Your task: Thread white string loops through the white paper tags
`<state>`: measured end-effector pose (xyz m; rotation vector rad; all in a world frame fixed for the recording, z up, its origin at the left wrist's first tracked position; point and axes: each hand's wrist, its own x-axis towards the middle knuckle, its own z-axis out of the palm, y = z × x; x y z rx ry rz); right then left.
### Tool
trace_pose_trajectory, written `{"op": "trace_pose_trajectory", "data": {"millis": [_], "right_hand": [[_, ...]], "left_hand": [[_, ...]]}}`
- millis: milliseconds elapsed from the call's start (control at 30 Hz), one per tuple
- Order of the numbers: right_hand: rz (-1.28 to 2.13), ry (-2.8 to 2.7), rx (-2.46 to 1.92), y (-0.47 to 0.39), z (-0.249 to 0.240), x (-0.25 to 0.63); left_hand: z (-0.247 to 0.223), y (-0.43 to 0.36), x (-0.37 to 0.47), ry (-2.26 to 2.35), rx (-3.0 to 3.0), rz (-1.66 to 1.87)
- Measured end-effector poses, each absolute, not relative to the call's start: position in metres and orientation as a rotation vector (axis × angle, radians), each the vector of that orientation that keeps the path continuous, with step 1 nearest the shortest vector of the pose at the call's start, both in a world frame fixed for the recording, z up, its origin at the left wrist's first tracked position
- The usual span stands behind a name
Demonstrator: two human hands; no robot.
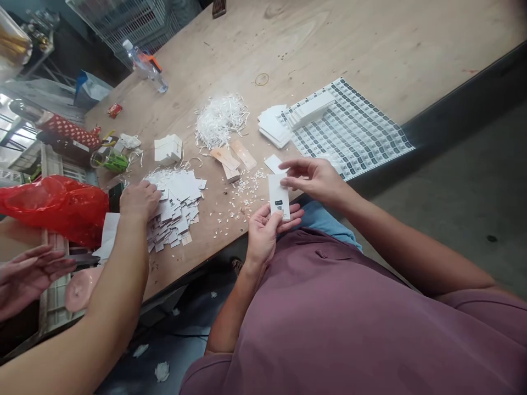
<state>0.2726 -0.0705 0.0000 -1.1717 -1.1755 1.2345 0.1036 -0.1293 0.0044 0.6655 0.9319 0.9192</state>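
My left hand (263, 227) holds an upright white card (278, 192) with a dark label and a small printed code near its lower end. The thumb presses on the front of the card, and the other fingers lie behind it. At the card's upper right edge is my right hand (315, 178), its thumb and fingers apart; a fingertip overlaps the card, though contact is hard to tell. Just beyond lies another white card (274, 164) on the table. Farther off, a sheet of printed stickers (362, 137) bears a stack of white cards (313, 109).
A co-worker's hand (142, 198) touches a loose heap of cards (175, 206); their other hand (33, 277) is at far left. White strings (222, 120), orange cards (244, 154), paper bits (247, 189), a bottle (146, 68) and a red bag (57, 208) are around.
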Motion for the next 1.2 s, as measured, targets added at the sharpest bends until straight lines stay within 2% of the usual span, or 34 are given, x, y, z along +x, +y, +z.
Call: {"op": "trace_pose_trajectory", "data": {"millis": [133, 300, 467, 567, 700, 800, 1000, 1200], "right_hand": [[1.360, -1.081, -1.106, -0.069, -0.007, 0.268], [1.329, -1.119, -1.094, -0.067, -0.009, 0.265], [0.687, -1.435, -1.178, -0.081, -0.013, 0.261], [0.533, -1.658, -1.136, -0.091, -0.013, 0.261], [0.561, -1.736, -1.032, -0.096, -0.014, 0.261], [0.637, -1.599, -1.082, -0.094, -0.014, 0.260], [1.276, -1.116, -1.077, -0.081, -0.016, 0.261], [1.287, -0.991, -1.023, -0.079, -0.010, 0.257]], "left_hand": [[0.006, -0.127, 0.099, 0.907, 0.625, 0.871], [0.007, -0.122, 0.095, 0.847, 0.599, 0.846], [0.005, -0.120, 0.101, 0.931, 0.588, 0.946], [0.006, -0.120, 0.102, 0.938, 0.533, 1.009], [0.006, -0.119, 0.101, 0.928, 0.531, 1.019], [0.007, -0.119, 0.099, 0.937, 0.576, 0.992], [0.012, -0.122, 0.093, 0.929, 0.666, 0.848], [0.008, -0.121, 0.084, 1.063, 0.723, 0.967]]}}
